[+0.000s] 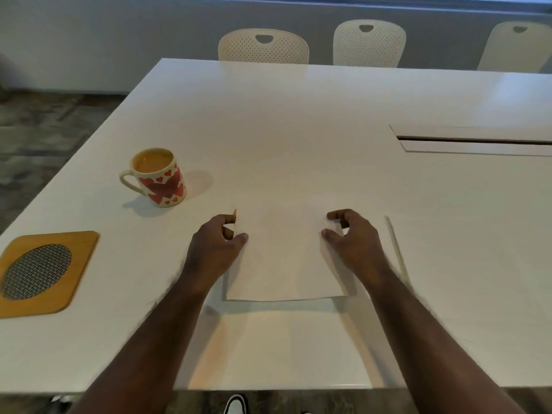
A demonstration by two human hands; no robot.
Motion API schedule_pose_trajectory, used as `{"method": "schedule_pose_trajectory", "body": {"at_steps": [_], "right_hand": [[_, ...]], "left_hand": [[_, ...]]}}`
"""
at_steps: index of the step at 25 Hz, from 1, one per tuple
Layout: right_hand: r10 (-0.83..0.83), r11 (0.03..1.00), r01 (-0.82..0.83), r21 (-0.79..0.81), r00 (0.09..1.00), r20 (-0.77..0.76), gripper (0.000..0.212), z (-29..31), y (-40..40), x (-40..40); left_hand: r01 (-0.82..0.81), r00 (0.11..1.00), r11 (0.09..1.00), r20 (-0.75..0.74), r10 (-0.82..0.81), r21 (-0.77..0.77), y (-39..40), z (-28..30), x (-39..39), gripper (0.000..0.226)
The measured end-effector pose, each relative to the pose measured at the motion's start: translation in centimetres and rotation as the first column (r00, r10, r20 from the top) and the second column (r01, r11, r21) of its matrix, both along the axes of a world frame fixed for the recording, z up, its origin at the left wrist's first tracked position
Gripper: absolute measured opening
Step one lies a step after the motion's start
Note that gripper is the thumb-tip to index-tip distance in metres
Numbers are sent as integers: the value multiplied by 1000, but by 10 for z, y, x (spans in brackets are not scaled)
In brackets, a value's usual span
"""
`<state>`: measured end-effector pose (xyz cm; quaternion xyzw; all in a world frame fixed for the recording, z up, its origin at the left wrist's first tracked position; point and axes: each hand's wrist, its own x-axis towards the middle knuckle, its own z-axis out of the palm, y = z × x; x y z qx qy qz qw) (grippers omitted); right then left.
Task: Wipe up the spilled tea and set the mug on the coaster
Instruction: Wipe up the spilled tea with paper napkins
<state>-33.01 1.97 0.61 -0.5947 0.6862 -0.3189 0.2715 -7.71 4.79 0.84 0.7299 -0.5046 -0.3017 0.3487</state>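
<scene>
White tabletop [298, 121] filled most of the view, w/ three perforated chairs [263, 46] along the far edge and a cable slot [475, 141] off to the right. Both hands were on a white paper sheet [283, 258], prob. a paper towel or napkin, lying flat near the front edge. Left hand [215, 249] had its grip pinching the sheet's left edge, thumb on top and fingers curled around it. Right hand [355, 240] pinched the right edge the same way. Neither grip was spread flat on the paper.

Heart-print mug [156, 177] stood upright to the far left, well apart from the sheet, nearly full of milky tea, handle pointing left. Wooden coaster [44, 270] w/ an oval mesh inset lay nearer the front left corner, apart from the mug and not yet carrying it. A thin white stick [395, 246], maybe a straw, lay just beside the right hand.

Spill itself was hard to make out: a small orange-brown fleck showed at the sheet's top-left corner by the left fingers, and a faint orange tint near the front edge could be tea or only a reflection.

Risks as I judged them: a thin sheet could tear or soak through and smear the tea wider instead of lifting it. Sweeping left could knock the mug. The mug was so full that a quick lift to the coaster could slop more tea over the rim.
</scene>
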Motion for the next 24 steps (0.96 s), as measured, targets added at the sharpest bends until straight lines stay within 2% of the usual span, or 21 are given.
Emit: {"method": "schedule_pose_trajectory", "body": {"at_steps": [2, 4, 5, 7, 9, 12, 18, 24], "right_hand": [[3, 1000, -6, -13, 975, -223, 34, -1, 4, 9], [-2, 996, -39, -78, 881, -472, 46, -1, 10, 17], [15, 993, -76, -95, 853, -522, 54, 0, 14, 23], [136, 987, -162, -6, 848, -513, 70, -2, 23, 39], [256, 966, -206, 154, 823, -506, 86, -13, 34, 57], [290, 947, -169, 271, 813, -505, 101, -28, 42, 72], [244, 959, -156, 237, 878, -411, 109, -40, 30, 84], [251, 961, -162, 224, 853, -457, 110, -44, 2, 101]], "left_hand": [[32, 993, 999, 112, -34, 19, 3, -2, 2, 47], [40, 989, 999, 144, -44, 28, 3, -3, 1, 47], [39, 988, 999, 151, -42, 23, 3, -4, 0, 46], [34, 986, 999, 161, -36, 13, 2, -5, -1, 42], [27, 986, 1000, 162, -28, 9, 1, -7, -2, 40], [14, 982, 1000, 186, -14, 2, -2, -11, 1, 39], [16, 955, 1000, 296, -11, -15, -7, -17, 10, 38], [22, 918, 999, 396, -2, -44, -17, -17, 21, 37]]}}
